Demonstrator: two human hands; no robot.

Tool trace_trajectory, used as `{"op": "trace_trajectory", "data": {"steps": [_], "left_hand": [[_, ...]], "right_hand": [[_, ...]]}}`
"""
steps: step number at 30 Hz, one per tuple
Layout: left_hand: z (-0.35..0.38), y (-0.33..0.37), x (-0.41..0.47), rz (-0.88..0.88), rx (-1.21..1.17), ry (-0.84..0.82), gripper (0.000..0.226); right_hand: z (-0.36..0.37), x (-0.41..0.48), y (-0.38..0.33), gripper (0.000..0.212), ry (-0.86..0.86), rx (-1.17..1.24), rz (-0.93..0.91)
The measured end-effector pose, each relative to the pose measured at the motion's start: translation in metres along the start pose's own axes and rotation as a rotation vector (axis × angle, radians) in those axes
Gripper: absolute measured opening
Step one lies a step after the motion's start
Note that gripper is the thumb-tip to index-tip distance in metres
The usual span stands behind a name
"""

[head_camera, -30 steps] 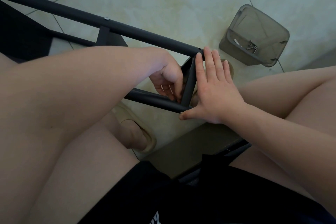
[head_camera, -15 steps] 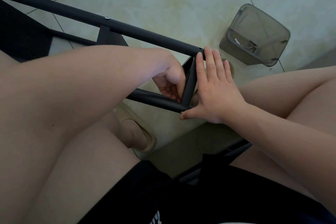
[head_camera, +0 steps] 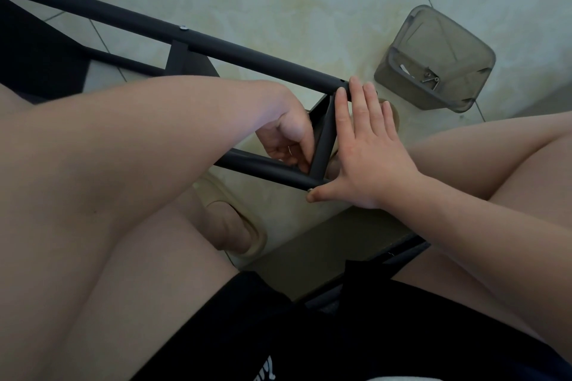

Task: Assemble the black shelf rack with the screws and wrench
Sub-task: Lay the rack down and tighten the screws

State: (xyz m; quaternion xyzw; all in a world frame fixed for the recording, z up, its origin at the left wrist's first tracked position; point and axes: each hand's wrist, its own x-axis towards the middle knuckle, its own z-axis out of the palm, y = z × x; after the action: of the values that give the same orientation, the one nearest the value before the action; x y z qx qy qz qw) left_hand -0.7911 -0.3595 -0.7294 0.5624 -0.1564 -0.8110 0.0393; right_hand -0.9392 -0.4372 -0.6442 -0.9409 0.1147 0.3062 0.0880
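Observation:
The black shelf rack lies on its side on the tiled floor, with a second tube below and a short crossbar joining them. My left hand is curled between the two tubes, pinching a thin metal wrench by the crossbar's lower end. My right hand lies flat against the outer side of the crossbar with straight fingers. Its thumb touches a screw head at the lower tube's end. Another screw sits in the upper tube.
A grey translucent plastic box lies on the floor at the upper right with a few screws inside. My knees frame the work area, and a beige sandal sits under the rack. A dark shelf panel lies in front of me.
My left hand has rolled its wrist at the crossbar joint, turning the wrench a little. My right hand and the rack have stayed in place.

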Motion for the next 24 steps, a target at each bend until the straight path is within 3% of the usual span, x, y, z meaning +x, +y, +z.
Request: {"op": "trace_trajectory", "data": {"steps": [8, 17, 24], "left_hand": [[0.0043, 0.0064, 0.0011, -0.026, -0.015, 0.017, 0.031], [0.0055, 0.0027, 0.0028, 0.063, -0.061, 0.03, 0.042], [0.003, -0.0017, 0.0018, 0.063, -0.055, 0.021, 0.031]], "right_hand": [[-0.0022, -0.0006, -0.0007, 0.16, -0.013, -0.003, 0.004], [-0.0026, -0.0012, -0.0013, 0.159, -0.008, 0.007, 0.003], [0.0, -0.0014, -0.001, 0.159, 0.008, 0.005, 0.0]]}}
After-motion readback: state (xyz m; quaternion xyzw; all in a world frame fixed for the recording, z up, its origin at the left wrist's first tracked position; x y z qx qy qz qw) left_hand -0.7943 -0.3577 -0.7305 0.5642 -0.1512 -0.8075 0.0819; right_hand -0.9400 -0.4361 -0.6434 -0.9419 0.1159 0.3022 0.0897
